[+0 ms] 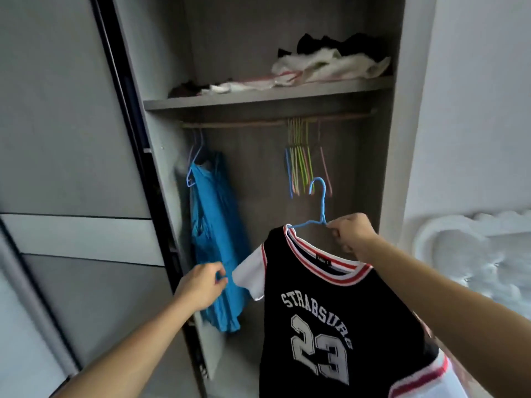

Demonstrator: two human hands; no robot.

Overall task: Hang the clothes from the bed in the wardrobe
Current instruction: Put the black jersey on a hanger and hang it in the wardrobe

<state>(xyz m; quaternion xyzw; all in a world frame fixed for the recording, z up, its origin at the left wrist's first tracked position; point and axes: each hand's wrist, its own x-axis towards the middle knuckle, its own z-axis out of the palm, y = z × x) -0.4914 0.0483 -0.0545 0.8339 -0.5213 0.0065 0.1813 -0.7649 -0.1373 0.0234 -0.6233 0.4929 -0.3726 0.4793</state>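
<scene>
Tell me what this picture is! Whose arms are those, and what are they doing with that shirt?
There is no machine here. A person wears a camera on their head, so you see their own two arms. The right hand has its grip on a thin blue wire hanger that carries a black jersey with white sleeves and number 23. The left hand reaches by the jersey's sleeve; whether it holds it is unclear. Ahead is an open grey wardrobe with a wooden rail, empty coloured hangers and a bright blue garment hanging.
</scene>
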